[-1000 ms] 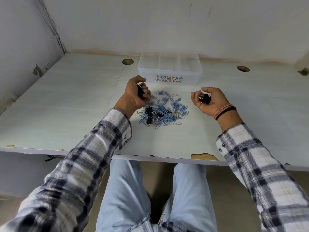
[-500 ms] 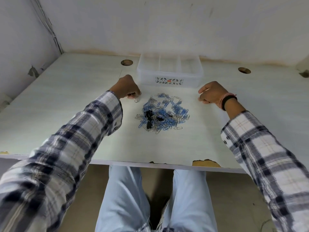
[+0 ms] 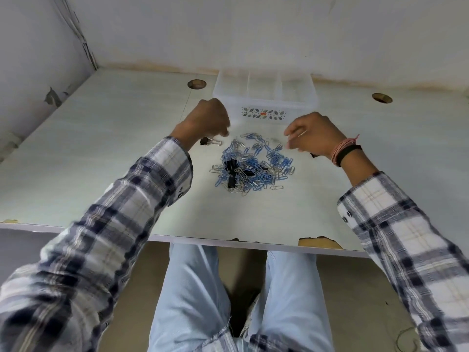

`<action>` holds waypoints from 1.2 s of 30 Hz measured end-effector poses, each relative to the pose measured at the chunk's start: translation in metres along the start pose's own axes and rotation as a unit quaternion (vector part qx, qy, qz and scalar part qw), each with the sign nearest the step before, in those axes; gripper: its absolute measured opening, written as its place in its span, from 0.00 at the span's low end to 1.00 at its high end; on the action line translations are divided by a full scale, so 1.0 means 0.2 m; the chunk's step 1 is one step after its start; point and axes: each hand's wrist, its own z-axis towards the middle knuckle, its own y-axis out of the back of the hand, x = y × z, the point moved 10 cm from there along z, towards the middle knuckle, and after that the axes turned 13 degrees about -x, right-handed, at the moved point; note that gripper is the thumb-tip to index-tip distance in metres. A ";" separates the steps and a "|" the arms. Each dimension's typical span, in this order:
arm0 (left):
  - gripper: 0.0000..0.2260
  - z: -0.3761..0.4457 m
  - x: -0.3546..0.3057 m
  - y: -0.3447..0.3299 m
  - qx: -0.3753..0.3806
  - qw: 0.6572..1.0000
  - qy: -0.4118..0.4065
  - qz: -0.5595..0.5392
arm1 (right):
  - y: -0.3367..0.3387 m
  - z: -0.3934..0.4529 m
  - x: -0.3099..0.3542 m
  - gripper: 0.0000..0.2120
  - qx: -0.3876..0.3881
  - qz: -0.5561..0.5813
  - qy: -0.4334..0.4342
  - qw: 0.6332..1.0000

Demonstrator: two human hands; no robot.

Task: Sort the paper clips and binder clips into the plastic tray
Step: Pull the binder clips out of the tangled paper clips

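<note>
Clear plastic tray [image 3: 264,102] with wordless leaf-patterned label [image 3: 264,114]; both hands' fingers curled, grip unclear.

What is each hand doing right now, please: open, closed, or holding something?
Left hand: curled closed just above a binder clip on the table; actual grip cannot be told.
Right hand: fingers curled and blurred; contents cannot be told.

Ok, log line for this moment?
left hand: closed by binder clip | right hand: grip unclear | pile: unsorted | tray: looks empty
</note>
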 end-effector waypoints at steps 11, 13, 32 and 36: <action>0.18 -0.31 -0.09 -0.24 0.103 0.989 -0.105 -0.005 | -0.36 -0.23 0.20 0.20 0.143 -0.062 0.119 0.981; 0.19 -0.31 -0.07 -0.23 0.094 0.991 -0.094 -0.021 | -0.32 -0.22 0.18 0.15 0.114 -0.039 0.106 0.987; 0.10 -0.29 -0.02 -0.23 0.012 0.992 -0.103 -0.074 | -0.26 -0.25 0.14 0.17 0.074 -0.056 0.096 0.991; 0.14 -0.31 -0.03 -0.22 0.021 0.991 -0.096 -0.092 | -0.26 -0.24 0.14 0.16 0.044 -0.048 0.096 0.993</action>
